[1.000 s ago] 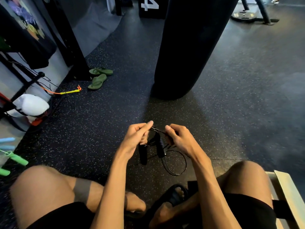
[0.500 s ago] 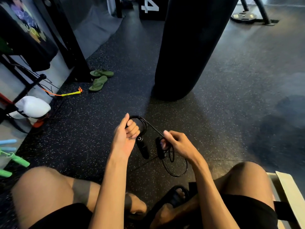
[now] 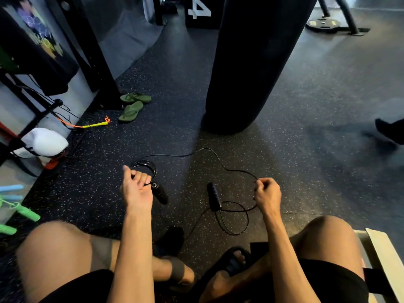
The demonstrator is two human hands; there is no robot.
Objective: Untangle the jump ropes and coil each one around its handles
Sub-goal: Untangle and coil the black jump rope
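A blurred foot point(image 3: 391, 131) is cut off by the right edge. The punching bag point(image 3: 251, 62) runs past the top edge. The left hand point(image 3: 136, 189) has curled fingers hiding part of the jump rope point(image 3: 153, 169) coil. The bench point(image 3: 382, 254) is clipped at near right.

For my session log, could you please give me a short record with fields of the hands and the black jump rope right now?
Left hand: grips coiled loops of the black jump rope
One handle: juts out beside that hand
Right hand: pinches the loose cord
Other handle: between the hands, cord looped below it
Behind: punching bag, green flip-flops
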